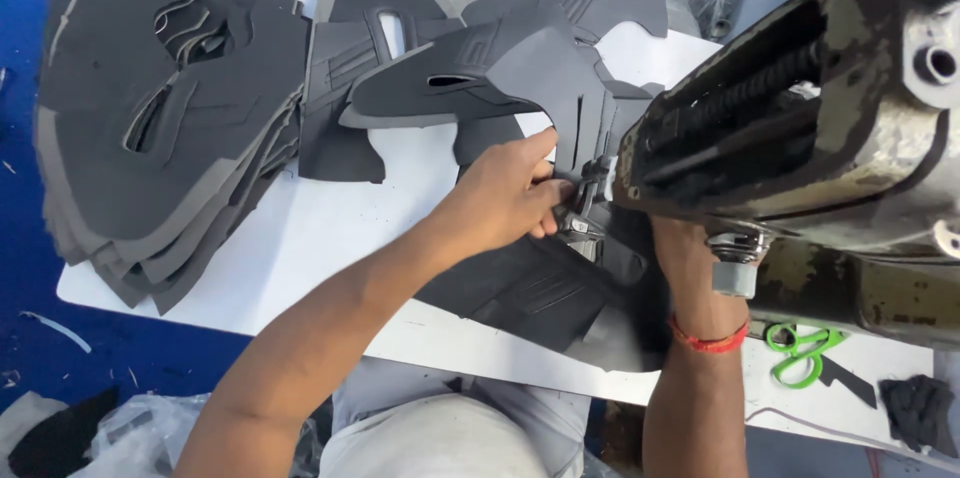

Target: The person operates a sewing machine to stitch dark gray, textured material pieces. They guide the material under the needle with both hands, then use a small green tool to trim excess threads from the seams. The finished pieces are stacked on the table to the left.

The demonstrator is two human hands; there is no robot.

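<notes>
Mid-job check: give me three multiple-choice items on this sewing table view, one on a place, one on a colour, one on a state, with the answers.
1. Where is the stack of grey cut pieces? A) table's left end B) under the machine C) on the floor
2. What colour are the scissors? A) red B) green C) black
3. What is the left hand doing? A) resting flat, empty B) pinching a grey piece at the needle C) holding the scissors

A, stack sits left. B, green handles. B, fingers grip the piece beside the sewing machine.

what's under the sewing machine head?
Under the sewing machine head: the presser foot, a grey cut piece and the left hand pinching it there. The right hand reaches beneath; its fingers are covered. The needle is hidden too.
</notes>
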